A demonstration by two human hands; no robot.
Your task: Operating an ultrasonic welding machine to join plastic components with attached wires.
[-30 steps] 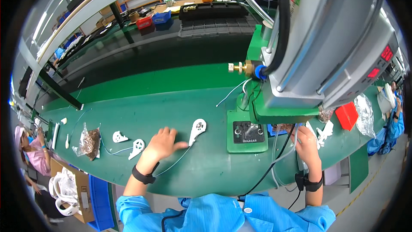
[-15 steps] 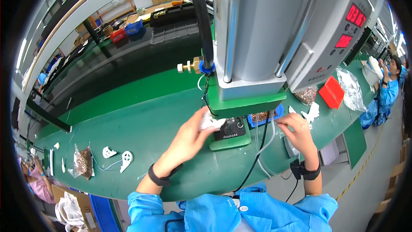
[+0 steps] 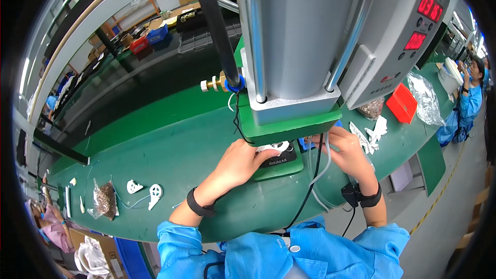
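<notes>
My left hand (image 3: 238, 163) is closed on a white plastic part (image 3: 278, 148), which sits at the black block (image 3: 281, 159) on the press's green base (image 3: 279, 171). The green pressing plate (image 3: 294, 128) overhangs the part and hides some of it. My right hand (image 3: 351, 154) is to the right, its fingers bent together over a blue tray (image 3: 306, 145) of small metal pieces. Hoses and a black cable cross in front of those fingertips, so anything pinched there cannot be made out.
The press's grey column (image 3: 297, 36) and display box (image 3: 403, 41) rise ahead. At left lie two white parts (image 3: 155, 195) and a bag of small pieces (image 3: 106, 200). A red tray (image 3: 401, 104), white gloves (image 3: 376, 133) and clear bag (image 3: 424, 101) lie at right; a person (image 3: 471, 95) sits beyond.
My left hand has moved right, bringing the white part in over the black block under the plate. My right hand has moved left and up, its fingers now at the blue tray.
</notes>
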